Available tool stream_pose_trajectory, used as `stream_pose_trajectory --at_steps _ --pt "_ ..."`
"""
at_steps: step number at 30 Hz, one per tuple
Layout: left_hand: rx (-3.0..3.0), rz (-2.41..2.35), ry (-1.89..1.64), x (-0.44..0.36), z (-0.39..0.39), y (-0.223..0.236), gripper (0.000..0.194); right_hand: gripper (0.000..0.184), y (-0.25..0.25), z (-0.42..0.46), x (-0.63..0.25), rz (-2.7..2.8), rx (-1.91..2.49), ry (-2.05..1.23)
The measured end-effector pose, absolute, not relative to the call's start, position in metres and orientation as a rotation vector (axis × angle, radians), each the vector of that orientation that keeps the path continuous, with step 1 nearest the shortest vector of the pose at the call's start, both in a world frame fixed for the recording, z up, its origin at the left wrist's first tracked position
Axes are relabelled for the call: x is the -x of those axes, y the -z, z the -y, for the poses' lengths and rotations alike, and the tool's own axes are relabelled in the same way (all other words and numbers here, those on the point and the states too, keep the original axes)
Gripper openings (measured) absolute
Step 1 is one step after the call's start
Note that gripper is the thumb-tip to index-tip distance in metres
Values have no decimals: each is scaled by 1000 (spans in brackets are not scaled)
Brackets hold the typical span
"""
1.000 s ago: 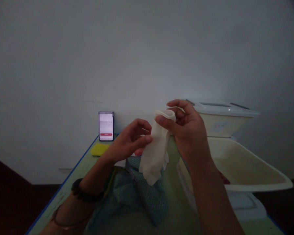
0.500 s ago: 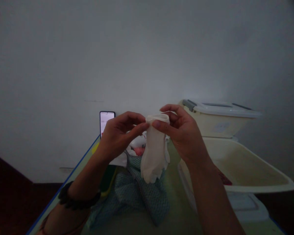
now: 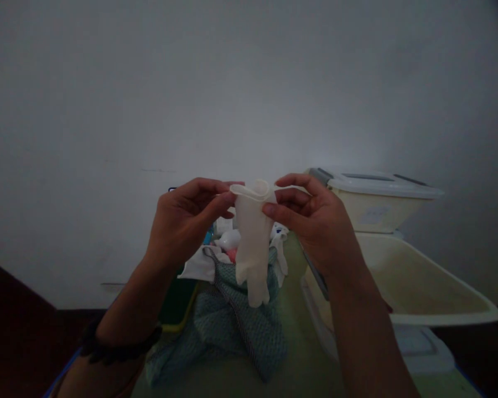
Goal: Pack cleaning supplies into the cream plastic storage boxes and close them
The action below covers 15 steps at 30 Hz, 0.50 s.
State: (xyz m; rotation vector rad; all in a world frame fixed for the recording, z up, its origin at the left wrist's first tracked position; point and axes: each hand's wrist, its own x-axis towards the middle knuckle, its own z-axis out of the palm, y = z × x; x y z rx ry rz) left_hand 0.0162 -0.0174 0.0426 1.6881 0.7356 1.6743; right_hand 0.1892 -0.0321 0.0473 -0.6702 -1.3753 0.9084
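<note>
A whitish, thin disposable glove (image 3: 252,243) hangs fingers-down in front of me, its cuff at the top, partly folded in on itself. My left hand (image 3: 191,215) pinches the left edge of the cuff between thumb and fingers. On the opposite side, my right hand (image 3: 311,215) grips the cuff's right edge, thumb in front. Below the glove lies a blue-green patterned cloth (image 3: 219,326) on the table. Behind the glove are a white rounded item (image 3: 229,239) and a white cloth (image 3: 199,266), both partly covered.
On the right stands an open cream bin (image 3: 435,276), with a lidded cream box (image 3: 373,204) behind it. A dark green, yellow-edged flat item (image 3: 175,304) lies at left. The table (image 3: 311,365) meets a grey wall (image 3: 249,83) at the back.
The glove has shifted slightly left and its cuff has been drawn wider and bent. My left hand has moved left and up, now covering most of the phone.
</note>
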Motion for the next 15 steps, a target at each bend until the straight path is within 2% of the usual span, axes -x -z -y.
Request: stream_pose_trajectory --at_steps 15 --pt "-1671 -650 -1555 -19 14 -42 9 25 -45 32 -184 1395 602 -998"
